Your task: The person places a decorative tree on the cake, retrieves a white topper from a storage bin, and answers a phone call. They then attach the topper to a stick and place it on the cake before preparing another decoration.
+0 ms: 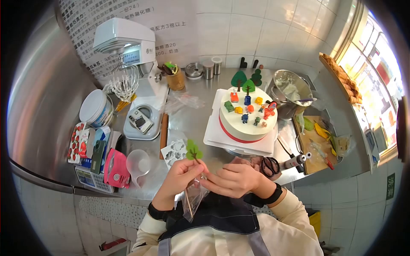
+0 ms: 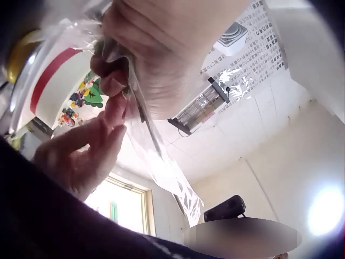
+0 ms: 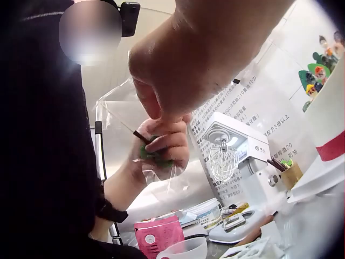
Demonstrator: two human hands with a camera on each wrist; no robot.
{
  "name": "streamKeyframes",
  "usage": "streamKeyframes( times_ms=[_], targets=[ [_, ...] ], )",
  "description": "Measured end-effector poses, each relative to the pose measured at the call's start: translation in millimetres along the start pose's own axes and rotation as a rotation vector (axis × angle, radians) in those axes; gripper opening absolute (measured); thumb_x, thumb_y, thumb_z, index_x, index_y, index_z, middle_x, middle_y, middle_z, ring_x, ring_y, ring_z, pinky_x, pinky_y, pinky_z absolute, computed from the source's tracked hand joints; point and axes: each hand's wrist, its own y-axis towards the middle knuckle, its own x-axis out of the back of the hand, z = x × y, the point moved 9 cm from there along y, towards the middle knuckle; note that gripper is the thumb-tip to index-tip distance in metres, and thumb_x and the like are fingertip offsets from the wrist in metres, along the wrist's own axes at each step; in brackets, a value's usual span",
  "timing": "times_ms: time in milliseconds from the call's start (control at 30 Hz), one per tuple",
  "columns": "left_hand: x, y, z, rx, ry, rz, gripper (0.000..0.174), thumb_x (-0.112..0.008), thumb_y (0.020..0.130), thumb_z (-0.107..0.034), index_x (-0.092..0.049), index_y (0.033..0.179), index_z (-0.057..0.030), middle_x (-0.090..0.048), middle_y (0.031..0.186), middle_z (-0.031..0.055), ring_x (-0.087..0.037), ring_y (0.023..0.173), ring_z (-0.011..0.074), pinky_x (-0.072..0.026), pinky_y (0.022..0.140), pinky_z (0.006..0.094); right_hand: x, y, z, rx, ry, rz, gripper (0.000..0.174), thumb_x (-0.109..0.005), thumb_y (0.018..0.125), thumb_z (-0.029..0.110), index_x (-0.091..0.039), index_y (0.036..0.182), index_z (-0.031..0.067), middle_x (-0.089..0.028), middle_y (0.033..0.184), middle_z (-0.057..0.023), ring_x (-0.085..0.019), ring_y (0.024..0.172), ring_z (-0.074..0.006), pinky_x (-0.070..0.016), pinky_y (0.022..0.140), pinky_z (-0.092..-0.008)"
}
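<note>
In the head view my left hand point(image 1: 183, 174) pinches a green tree cake topper point(image 1: 193, 150) by its brown trunk. Its thin pale stick point(image 1: 188, 204) hangs below inside a clear plastic bag point(image 1: 197, 199). Close beside it, my right hand point(image 1: 235, 178) has its fingertips at the bag's upper part and pinches the film. In the right wrist view the topper's green crown point(image 3: 156, 156) shows behind the left fingers. Ahead stands a round white cake point(image 1: 239, 128) with a red band, several small coloured figures and green trees on top.
A white mould point(image 1: 174, 152) and clear measuring cup point(image 1: 137, 164) lie left of the hands. Black scissors point(image 1: 270, 166) lie to the right. Further out are a stand mixer point(image 1: 128, 42), a metal bowl point(image 1: 293, 85) of cream and a wooden board point(image 1: 314, 138) with coloured scraps.
</note>
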Motion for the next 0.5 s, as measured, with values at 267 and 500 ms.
streamKeyframes(
  times_ms=[267, 500],
  targets=[
    [-9.2, 4.0, -3.6, -0.017, 0.305, 0.012, 0.02, -0.058, 0.087, -0.019, -0.061, 0.081, -0.0006, -0.053, 0.055, -0.0015, -0.047, 0.048, 0.0043, -0.037, 0.046, 0.0203, 3.1, -15.0, -86.6, -1.025, 0.736, -0.129, 0.03, -0.067, 0.073, 0.004, -0.06, 0.103, 0.0022, -0.061, 0.081, -0.0043, -0.053, 0.064, -0.011, -0.044, 0.058, -0.0242],
    [-13.7, 4.8, 7.8, -0.027, 0.434, 0.101, 0.017, -0.056, 0.088, -0.019, -0.064, 0.089, -0.0044, -0.054, 0.056, -0.0014, -0.049, 0.051, 0.004, -0.038, 0.048, 0.0199, -26.8, -24.5, -79.8, -1.163, 1.088, 0.097, 0.022, -0.066, 0.077, 0.006, -0.06, 0.097, 0.0018, -0.059, 0.077, -0.0015, -0.048, 0.061, -0.0035, -0.0406, 0.055, -0.0175]
  ],
)
